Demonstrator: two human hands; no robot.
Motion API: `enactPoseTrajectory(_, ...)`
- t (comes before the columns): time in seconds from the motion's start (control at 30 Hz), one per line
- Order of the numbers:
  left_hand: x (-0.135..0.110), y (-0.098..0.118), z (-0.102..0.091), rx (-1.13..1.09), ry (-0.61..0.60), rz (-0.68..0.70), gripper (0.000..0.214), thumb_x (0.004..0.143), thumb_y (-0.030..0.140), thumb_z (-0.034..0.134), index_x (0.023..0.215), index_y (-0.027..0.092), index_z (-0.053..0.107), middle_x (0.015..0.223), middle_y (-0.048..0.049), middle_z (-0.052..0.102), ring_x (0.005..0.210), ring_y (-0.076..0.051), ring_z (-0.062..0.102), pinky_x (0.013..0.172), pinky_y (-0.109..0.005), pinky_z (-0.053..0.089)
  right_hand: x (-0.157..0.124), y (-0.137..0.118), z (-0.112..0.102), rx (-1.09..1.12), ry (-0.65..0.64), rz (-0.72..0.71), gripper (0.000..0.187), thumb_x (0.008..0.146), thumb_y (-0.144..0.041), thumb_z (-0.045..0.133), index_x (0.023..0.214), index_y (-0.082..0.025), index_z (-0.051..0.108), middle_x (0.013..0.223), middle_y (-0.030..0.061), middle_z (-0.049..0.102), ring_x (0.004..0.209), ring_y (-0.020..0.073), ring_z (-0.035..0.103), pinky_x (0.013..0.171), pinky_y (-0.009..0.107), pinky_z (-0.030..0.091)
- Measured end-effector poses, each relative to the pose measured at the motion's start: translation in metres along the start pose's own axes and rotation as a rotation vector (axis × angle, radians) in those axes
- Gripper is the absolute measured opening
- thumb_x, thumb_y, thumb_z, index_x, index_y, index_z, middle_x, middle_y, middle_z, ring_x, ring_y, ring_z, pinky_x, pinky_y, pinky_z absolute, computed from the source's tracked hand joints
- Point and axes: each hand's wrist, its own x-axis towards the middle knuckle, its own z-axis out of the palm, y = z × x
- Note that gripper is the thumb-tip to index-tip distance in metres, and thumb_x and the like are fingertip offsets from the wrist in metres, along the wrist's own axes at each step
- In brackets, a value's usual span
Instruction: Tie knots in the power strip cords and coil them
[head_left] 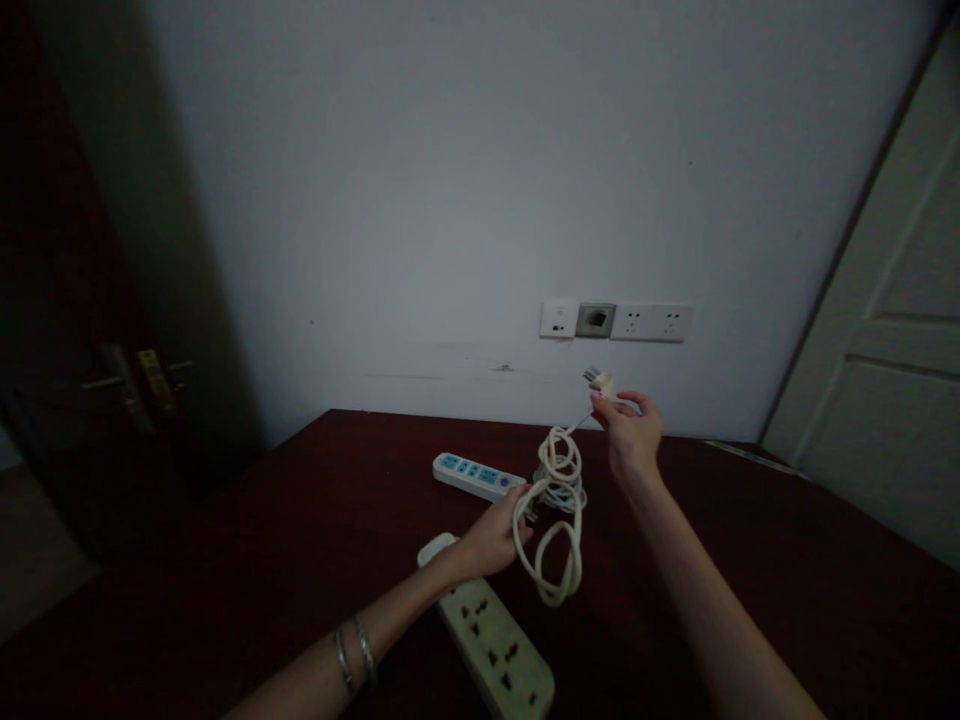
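Note:
My right hand (634,430) pinches a cream power plug (602,384) in front of the wall, its metal prongs pointing up and left. From the plug a cream cord runs down to my left hand (501,532), which is closed round the looped cord (574,570). Beneath my left forearm lies a large cream power strip (499,645), partly covered by the arm. Behind my left hand is a smaller white power strip (472,477) with blue socket faces. A coiled thinner white cord (566,494) sits behind the loops.
On the wall above the dark red table (360,470) are a white socket plate (558,320), a grey-framed plate (596,320) and a double white socket (652,323). A door with a handle (157,380) stands left, a pale panelled door (900,380) right.

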Motion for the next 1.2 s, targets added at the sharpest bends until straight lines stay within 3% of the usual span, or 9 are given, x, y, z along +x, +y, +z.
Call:
enactPoseTrajectory(0.07, 0.002, -0.008, 0.001, -0.09, 0.052, -0.013, 0.049, 0.08, 0.018, 0.05, 0.127, 0.016, 0.038, 0.077, -0.0001, 0.052, 0.066, -0.012, 0.045, 0.063, -0.024, 0.038, -0.001, -0.013, 0.001, 0.073, 0.021, 0.003, 0.051, 0.041, -0.025, 0.081, 0.079, -0.018, 0.047, 0.052, -0.0072, 0.058, 0.051, 0.0092, 0.057, 0.057, 0.024, 0.049)
enactPoseTrajectory(0.37, 0.009, -0.018, 0.002, -0.523, 0.046, -0.172, 0.035, 0.078, 0.032, 0.057, 0.106, 0.011, 0.056, 0.059, 0.0043, 0.042, 0.053, -0.007, 0.037, 0.054, -0.021, 0.031, -0.015, -0.064, 0.004, 0.175, -0.03, 0.031, 0.05, 0.043, -0.016, 0.08, 0.079, -0.02, 0.046, 0.056, -0.0081, 0.057, 0.06, 0.0099, 0.06, 0.06, 0.024, 0.053)
enactPoseTrajectory(0.7, 0.012, -0.014, -0.005, -0.636, 0.074, -0.158, 0.039, 0.071, 0.042, 0.062, 0.093, 0.01, 0.065, 0.05, 0.0047, 0.04, 0.045, -0.005, 0.032, 0.046, -0.02, 0.022, -0.054, -0.117, 0.016, 0.203, -0.093, -0.053, 0.047, 0.044, -0.013, 0.08, 0.078, -0.019, 0.048, 0.055, -0.0088, 0.052, 0.061, 0.0099, 0.06, 0.063, 0.025, 0.054)
enactPoseTrajectory(0.93, 0.011, -0.013, -0.01, -0.724, 0.094, -0.318, 0.04, 0.061, 0.034, 0.061, 0.089, 0.007, 0.068, 0.047, 0.0048, 0.041, 0.04, -0.004, 0.03, 0.043, -0.021, 0.017, -0.067, -0.138, 0.016, 0.229, -0.085, -0.133, 0.041, 0.047, -0.01, 0.078, 0.076, -0.02, 0.05, 0.056, -0.0087, 0.052, 0.062, 0.0106, 0.06, 0.063, 0.027, 0.055)
enactPoseTrajectory(1.2, 0.015, -0.016, -0.011, -0.695, 0.239, -0.426, 0.027, 0.058, 0.025, 0.06, 0.076, 0.008, 0.07, 0.049, 0.0021, 0.048, 0.042, -0.005, 0.035, 0.046, -0.021, 0.022, -0.078, -0.15, 0.015, 0.198, -0.097, -0.186, 0.037, 0.051, -0.008, 0.076, 0.075, -0.021, 0.053, 0.06, -0.0069, 0.053, 0.064, 0.0116, 0.06, 0.065, 0.029, 0.056)
